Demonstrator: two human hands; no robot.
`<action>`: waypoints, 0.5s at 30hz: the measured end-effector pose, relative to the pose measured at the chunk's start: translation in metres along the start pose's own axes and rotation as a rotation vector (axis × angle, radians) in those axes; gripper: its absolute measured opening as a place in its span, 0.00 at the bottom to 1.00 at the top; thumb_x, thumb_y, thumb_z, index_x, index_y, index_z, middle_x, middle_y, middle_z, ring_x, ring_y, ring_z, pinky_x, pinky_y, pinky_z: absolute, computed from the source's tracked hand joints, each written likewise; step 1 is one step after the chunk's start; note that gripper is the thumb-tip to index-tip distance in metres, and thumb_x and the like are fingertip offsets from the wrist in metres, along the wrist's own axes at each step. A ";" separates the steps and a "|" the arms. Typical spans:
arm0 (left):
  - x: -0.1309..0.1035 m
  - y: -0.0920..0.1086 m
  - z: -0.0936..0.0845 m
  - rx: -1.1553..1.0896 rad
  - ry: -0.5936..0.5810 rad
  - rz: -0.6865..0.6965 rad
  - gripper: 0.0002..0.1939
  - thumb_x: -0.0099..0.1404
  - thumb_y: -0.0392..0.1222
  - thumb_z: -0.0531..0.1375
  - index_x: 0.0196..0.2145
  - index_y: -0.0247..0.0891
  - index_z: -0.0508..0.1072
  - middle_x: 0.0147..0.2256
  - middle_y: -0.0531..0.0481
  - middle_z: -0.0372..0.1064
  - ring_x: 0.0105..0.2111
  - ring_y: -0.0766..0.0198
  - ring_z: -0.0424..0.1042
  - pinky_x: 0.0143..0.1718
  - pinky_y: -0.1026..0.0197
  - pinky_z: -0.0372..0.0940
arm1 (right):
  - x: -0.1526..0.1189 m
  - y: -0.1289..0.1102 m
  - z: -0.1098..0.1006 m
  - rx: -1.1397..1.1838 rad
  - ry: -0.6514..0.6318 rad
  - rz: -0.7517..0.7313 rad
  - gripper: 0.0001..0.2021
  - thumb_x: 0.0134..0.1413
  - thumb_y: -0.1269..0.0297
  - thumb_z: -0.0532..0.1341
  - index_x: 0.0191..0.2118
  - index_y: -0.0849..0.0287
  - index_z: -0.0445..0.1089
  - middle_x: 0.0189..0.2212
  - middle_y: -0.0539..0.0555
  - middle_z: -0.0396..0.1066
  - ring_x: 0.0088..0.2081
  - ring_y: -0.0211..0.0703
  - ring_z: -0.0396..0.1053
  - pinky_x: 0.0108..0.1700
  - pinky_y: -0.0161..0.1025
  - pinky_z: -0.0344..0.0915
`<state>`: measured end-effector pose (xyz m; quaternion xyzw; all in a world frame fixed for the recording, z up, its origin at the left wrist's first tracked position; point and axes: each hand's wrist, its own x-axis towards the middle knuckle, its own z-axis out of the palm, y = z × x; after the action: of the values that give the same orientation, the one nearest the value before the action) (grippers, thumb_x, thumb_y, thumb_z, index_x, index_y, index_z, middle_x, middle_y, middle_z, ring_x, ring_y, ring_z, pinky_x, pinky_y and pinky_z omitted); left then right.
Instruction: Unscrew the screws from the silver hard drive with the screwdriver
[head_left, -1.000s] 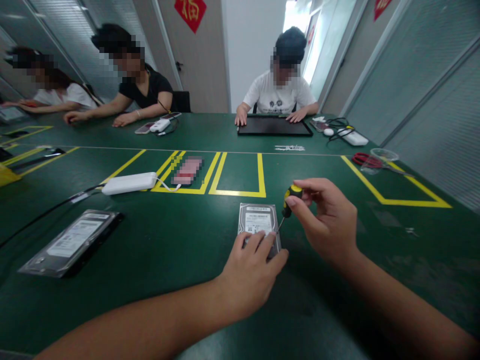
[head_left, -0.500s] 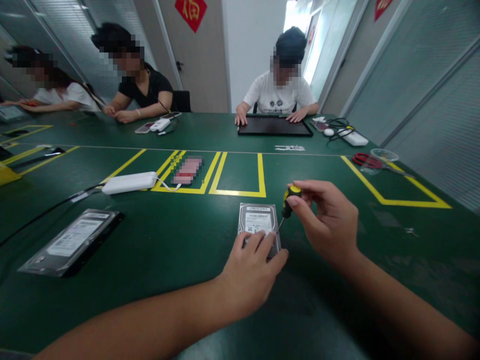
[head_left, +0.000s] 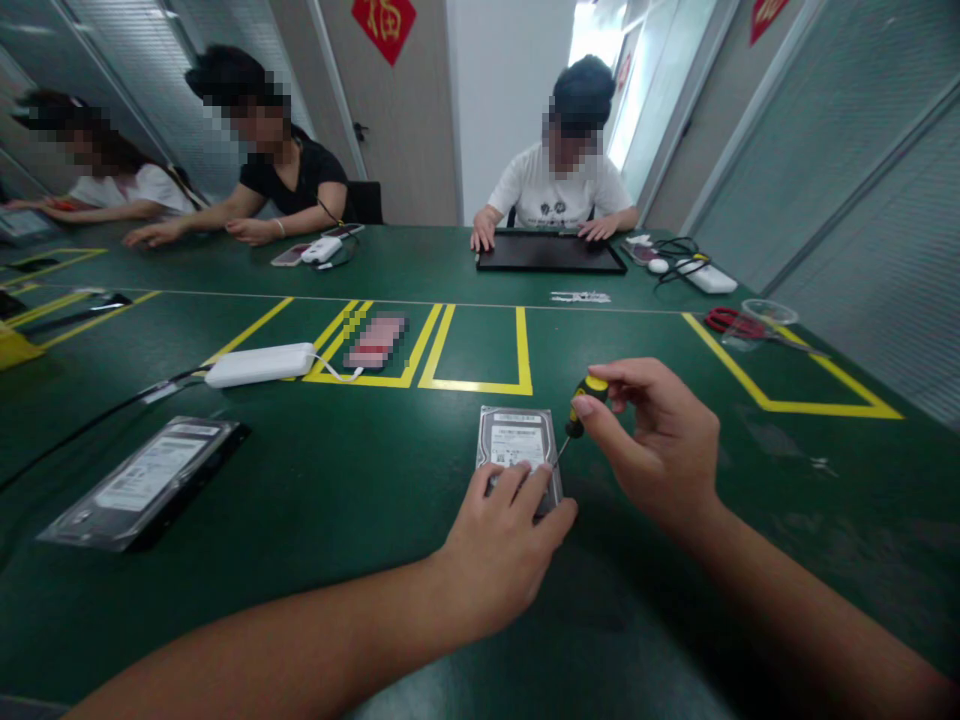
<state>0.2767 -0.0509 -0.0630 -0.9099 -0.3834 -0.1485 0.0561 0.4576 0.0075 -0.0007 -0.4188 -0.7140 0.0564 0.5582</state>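
Note:
A small hard drive [head_left: 517,433] with a white label lies flat on the green table, its near part covered by my left hand [head_left: 506,545]. The fingers rest on top and the thumb reaches along its right side, holding it down. Between the thumb and fingers of my right hand [head_left: 660,435] is the yellow and black handle of a small screwdriver [head_left: 581,408]. It leans, and its thin shaft points down to the drive's right edge, near my left fingertips. Whether the tip sits in a screw cannot be made out.
A larger hard drive [head_left: 146,480] lies to the left. Beyond it are a white power bank [head_left: 260,366] with cables and a phone [head_left: 376,342]. Scissors with red handles [head_left: 735,322] and a clear plastic cup [head_left: 769,312] stand right. Across the table, a person touches a black panel [head_left: 551,252].
The screwdriver's handle has tilted slightly to the right with my right hand. My left hand and the drive stay put. A co-worker in black has stretched an arm out to the left.

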 end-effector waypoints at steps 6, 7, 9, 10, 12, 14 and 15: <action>0.000 0.000 0.001 -0.004 -0.006 0.002 0.20 0.70 0.44 0.58 0.58 0.46 0.68 0.62 0.40 0.61 0.58 0.44 0.61 0.54 0.40 0.56 | -0.001 0.000 0.000 0.011 -0.005 0.009 0.11 0.58 0.68 0.64 0.47 0.53 0.72 0.36 0.51 0.71 0.34 0.40 0.67 0.36 0.43 0.66; 0.000 0.000 0.001 -0.005 -0.009 0.002 0.20 0.69 0.44 0.58 0.58 0.46 0.68 0.62 0.40 0.61 0.58 0.44 0.61 0.54 0.40 0.56 | -0.001 0.000 0.000 0.013 -0.005 0.009 0.11 0.58 0.68 0.64 0.47 0.53 0.72 0.36 0.51 0.71 0.34 0.40 0.67 0.36 0.43 0.66; 0.000 0.000 0.001 -0.005 -0.007 0.001 0.20 0.70 0.44 0.57 0.59 0.46 0.68 0.62 0.40 0.61 0.58 0.44 0.61 0.54 0.39 0.56 | -0.001 0.000 0.000 0.015 -0.003 0.007 0.11 0.57 0.69 0.65 0.47 0.54 0.72 0.36 0.51 0.72 0.34 0.40 0.67 0.37 0.43 0.66; -0.001 0.000 0.001 -0.004 -0.005 0.002 0.20 0.70 0.44 0.57 0.59 0.46 0.68 0.62 0.40 0.61 0.58 0.44 0.61 0.54 0.39 0.56 | -0.001 -0.001 0.000 0.014 -0.004 0.006 0.11 0.57 0.69 0.65 0.47 0.54 0.72 0.36 0.51 0.72 0.34 0.40 0.67 0.37 0.43 0.66; 0.000 0.000 0.001 -0.004 -0.004 0.000 0.20 0.70 0.44 0.57 0.59 0.46 0.68 0.62 0.40 0.61 0.58 0.44 0.61 0.54 0.39 0.56 | -0.001 -0.001 0.000 0.010 -0.005 0.004 0.11 0.57 0.69 0.65 0.47 0.53 0.72 0.37 0.51 0.72 0.34 0.40 0.67 0.36 0.43 0.65; 0.000 0.000 0.001 -0.008 -0.009 -0.001 0.20 0.70 0.44 0.57 0.59 0.46 0.68 0.62 0.40 0.61 0.58 0.44 0.61 0.55 0.39 0.56 | 0.000 -0.002 0.000 0.008 -0.006 0.003 0.11 0.57 0.69 0.65 0.46 0.53 0.72 0.37 0.51 0.72 0.34 0.40 0.67 0.36 0.42 0.65; 0.000 0.000 0.001 -0.009 -0.014 -0.002 0.20 0.70 0.44 0.57 0.59 0.46 0.67 0.62 0.40 0.61 0.59 0.44 0.61 0.55 0.39 0.56 | 0.000 -0.002 0.000 0.008 -0.006 0.002 0.12 0.57 0.69 0.65 0.47 0.54 0.72 0.36 0.51 0.72 0.34 0.40 0.67 0.35 0.42 0.65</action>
<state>0.2770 -0.0509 -0.0641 -0.9107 -0.3841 -0.1440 0.0494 0.4565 0.0060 0.0001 -0.4171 -0.7150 0.0613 0.5577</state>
